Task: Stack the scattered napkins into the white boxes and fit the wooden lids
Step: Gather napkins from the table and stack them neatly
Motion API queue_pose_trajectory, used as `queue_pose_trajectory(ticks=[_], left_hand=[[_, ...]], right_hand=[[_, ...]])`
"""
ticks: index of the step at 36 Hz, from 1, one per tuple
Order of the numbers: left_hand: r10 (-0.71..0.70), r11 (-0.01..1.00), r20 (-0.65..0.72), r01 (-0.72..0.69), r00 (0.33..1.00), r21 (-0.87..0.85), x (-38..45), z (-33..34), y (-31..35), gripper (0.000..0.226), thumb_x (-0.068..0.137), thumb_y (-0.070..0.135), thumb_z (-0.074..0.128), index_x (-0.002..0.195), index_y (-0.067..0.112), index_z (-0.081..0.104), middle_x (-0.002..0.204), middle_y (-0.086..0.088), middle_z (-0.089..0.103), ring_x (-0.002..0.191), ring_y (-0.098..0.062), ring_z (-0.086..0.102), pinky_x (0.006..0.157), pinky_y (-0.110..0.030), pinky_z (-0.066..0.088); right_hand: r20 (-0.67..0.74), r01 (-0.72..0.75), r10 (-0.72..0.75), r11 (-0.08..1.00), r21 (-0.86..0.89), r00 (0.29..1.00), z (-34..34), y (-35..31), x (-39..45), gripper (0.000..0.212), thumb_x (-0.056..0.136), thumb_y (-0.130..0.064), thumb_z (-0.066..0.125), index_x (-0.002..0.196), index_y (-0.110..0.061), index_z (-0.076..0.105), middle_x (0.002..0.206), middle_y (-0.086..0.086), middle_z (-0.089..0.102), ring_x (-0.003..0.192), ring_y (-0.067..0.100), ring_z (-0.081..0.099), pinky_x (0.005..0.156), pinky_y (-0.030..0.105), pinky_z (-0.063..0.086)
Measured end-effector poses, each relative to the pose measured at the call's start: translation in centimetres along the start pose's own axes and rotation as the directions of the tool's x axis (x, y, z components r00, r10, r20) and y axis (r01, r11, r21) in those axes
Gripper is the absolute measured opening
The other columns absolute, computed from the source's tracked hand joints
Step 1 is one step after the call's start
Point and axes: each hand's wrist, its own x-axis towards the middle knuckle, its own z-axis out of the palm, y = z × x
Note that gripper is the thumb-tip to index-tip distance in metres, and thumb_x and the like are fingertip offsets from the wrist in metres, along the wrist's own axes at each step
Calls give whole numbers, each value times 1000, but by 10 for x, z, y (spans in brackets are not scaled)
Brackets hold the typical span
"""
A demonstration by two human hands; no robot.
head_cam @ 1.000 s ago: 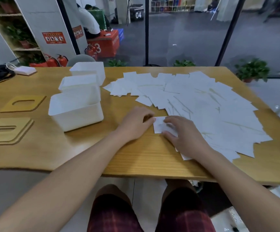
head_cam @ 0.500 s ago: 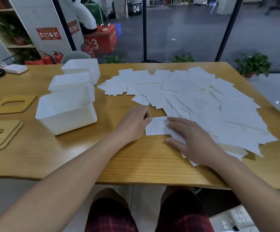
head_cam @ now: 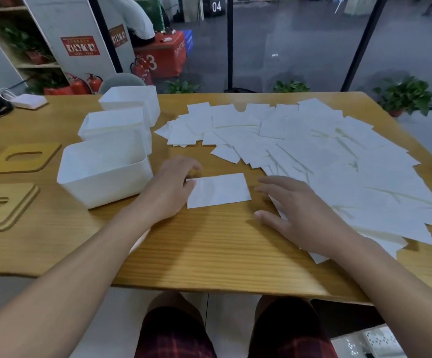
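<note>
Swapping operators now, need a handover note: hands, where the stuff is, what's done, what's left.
Left hand: pinches the left edge of one separated napkin lying flat on the table.
Right hand: open, fingers spread over the near edge of the napkin pile, holding nothing.
Three white boxes sit in a row left of the pile; the nearest looks empty, the others' insides are hard to see.
Wooden lids lie far left, none fitted.
Done: one napkin pulled free.
Left: box all napkins, fit lids.
</note>
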Motion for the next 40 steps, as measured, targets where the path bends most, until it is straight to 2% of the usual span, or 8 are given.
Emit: queue_pose_trajectory(ticks=[3,6,10,14,18,22,26,40], left_hand=[[61,998,-11,-60,998,36,4,10,5,32,112,23,51,140,33,62,152,16,47,143,-10,35,116,-34,32],[137,990,35,-139,990,35,4,21,9,35,113,23,48,141,34,66,150,15,53,143,-12,39,123,-41,31],[165,986,50,-165,985,-4,3,21,3,37,110,18,52,138,32,71,147,17,56,144,-7,37,123,-40,34],[181,982,28,-179,983,-52,9,17,2,33,107,16,55,127,34,75,144,20,55,143,-1,37,118,-29,35],[174,980,-24,-176,984,-90,32,17,4,34,108,16,55,134,30,74,142,20,58,141,0,40,113,-20,33],[85,987,-85,-96,993,-132,62,20,1,29,108,27,60,134,32,72,139,22,61,133,3,45,101,-7,31],[47,989,-132,-64,990,-135,73,27,-8,27,108,28,63,133,30,72,134,17,66,132,-3,49,104,-14,36],[118,982,-146,-137,982,-127,64,29,-16,17,106,31,66,120,33,75,115,23,69,123,-2,50,96,-7,36]], right_hand=[[66,19,-19,1000,13,998,8,-9,15,61,102,-65,55,152,-30,57,164,-12,46,149,14,44,124,39,37],[71,17,-19,1000,20,997,14,-15,27,57,102,-65,54,143,-28,65,160,-10,53,145,14,50,121,41,40],[-97,-88,95,993,73,991,11,-12,52,52,103,-60,57,141,-25,68,158,-6,55,147,15,47,120,45,43],[-197,-288,287,957,26,937,6,4,89,73,103,-67,49,159,-22,47,173,6,34,162,24,24,131,49,19],[-162,-407,387,906,-116,908,22,22,115,86,99,-82,27,164,-25,29,174,9,25,160,33,18,127,56,20],[-132,-363,339,882,-300,931,35,29,116,89,94,-90,8,148,-29,43,159,6,40,150,36,30,119,57,30],[-96,-301,285,891,-339,954,31,34,114,85,96,-89,9,149,-31,42,160,4,39,150,34,31,117,54,32],[14,-138,146,958,-252,989,16,45,115,79,101,-83,16,161,-36,37,174,-3,28,164,22,13,131,45,15]])
